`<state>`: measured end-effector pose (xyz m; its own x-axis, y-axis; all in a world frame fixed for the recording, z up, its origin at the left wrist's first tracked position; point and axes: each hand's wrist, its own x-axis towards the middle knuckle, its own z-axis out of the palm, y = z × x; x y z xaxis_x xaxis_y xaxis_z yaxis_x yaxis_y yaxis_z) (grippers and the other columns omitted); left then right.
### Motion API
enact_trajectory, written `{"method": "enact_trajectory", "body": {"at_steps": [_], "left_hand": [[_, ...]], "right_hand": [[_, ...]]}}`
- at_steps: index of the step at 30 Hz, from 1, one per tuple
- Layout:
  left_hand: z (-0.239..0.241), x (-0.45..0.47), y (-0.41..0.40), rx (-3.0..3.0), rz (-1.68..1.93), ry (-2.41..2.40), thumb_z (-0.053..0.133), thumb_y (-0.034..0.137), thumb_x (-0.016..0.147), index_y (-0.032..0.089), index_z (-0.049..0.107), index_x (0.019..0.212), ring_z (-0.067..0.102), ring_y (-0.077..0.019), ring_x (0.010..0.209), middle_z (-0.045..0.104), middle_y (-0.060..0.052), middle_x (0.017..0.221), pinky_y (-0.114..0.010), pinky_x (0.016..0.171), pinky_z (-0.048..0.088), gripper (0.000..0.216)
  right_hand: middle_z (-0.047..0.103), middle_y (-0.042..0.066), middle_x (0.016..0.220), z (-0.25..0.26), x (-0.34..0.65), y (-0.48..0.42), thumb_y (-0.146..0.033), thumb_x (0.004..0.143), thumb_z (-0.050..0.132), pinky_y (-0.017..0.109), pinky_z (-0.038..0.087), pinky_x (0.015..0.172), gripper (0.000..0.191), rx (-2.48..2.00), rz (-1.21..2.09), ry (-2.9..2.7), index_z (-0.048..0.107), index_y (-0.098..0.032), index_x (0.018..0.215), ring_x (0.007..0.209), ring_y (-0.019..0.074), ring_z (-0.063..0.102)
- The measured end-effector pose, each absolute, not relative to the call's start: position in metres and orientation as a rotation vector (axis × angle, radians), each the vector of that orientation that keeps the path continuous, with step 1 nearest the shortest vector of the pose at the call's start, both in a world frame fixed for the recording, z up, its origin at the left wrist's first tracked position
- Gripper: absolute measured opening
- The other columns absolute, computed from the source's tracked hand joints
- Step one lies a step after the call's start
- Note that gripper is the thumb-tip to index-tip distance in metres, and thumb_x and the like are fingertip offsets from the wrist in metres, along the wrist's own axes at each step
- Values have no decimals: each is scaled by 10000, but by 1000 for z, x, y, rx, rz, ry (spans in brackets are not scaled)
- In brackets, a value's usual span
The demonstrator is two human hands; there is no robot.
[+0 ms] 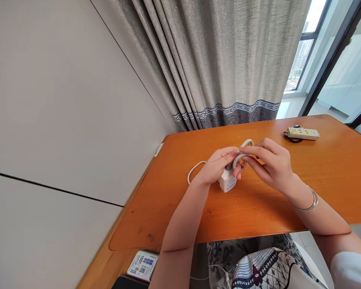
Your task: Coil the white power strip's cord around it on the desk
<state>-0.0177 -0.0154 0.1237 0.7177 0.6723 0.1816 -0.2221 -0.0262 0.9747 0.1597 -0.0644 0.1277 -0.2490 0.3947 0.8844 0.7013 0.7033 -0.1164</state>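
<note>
Both hands meet over the middle of an orange-brown wooden table (174, 208). My left hand (219, 163) is closed around a looped white cable (247, 143), its thumb pressed on the loops. Thumb and fingers of my right hand (269, 162) pinch the same loops from the right side. Below my left hand is a white block (228, 182), which looks like a power strip or adapter, with a printed label on its end; its far part is hidden by the fingers. Another bend of white cable (191, 172) curves out on the left of my left wrist.
A cream power strip (303, 133) with a black cord lies at the table's back right. Grey curtains (228, 60) hang behind the table, and a pale panelled wall (63, 100) runs along the left. Below the front edge sits a white printed box (142, 265).
</note>
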Motion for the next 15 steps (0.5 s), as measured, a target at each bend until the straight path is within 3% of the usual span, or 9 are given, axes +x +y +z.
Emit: {"method": "enact_trajectory", "body": {"at_steps": [4, 7, 11, 15], "left_hand": [[120, -10, -15, 1370, 672, 343, 520, 728, 866, 194, 547, 740, 459, -113, 395, 414, 70, 432, -321, 616, 483, 550], [120, -12, -15, 1375, 686, 334, 526, 736, 866, 198, 528, 747, 436, -96, 393, 377, 93, 434, -328, 694, 502, 552], [121, -16, -16, 1391, 676, 311, 606, 681, 860, 194, 518, 747, 500, -104, 435, 454, 77, 455, -327, 756, 516, 508], [119, -15, -16, 1381, 568, 232, 617, 672, 856, 184, 545, 769, 656, -167, 583, 656, -23, 578, -383, 868, 539, 501]], "right_hand": [[664, 69, 937, 130, 166, -53, -334, 992, 558, 368, 521, 782, 218, -919, -207, -1838, 738, -264, 1092, 874, 205, 626], [700, 64, 962, 132, 172, -47, -327, 1029, 487, 328, 524, 786, 274, -957, 43, -1912, 715, -226, 1144, 870, 179, 652], [691, 35, 830, 135, 175, -48, -322, 1029, 482, 286, 518, 714, 295, -936, 184, -1897, 727, -213, 1153, 753, 149, 634], [712, 27, 821, 136, 173, -51, -336, 1018, 496, 273, 523, 665, 287, -955, 245, -1732, 747, -223, 1095, 697, 134, 632]]}}
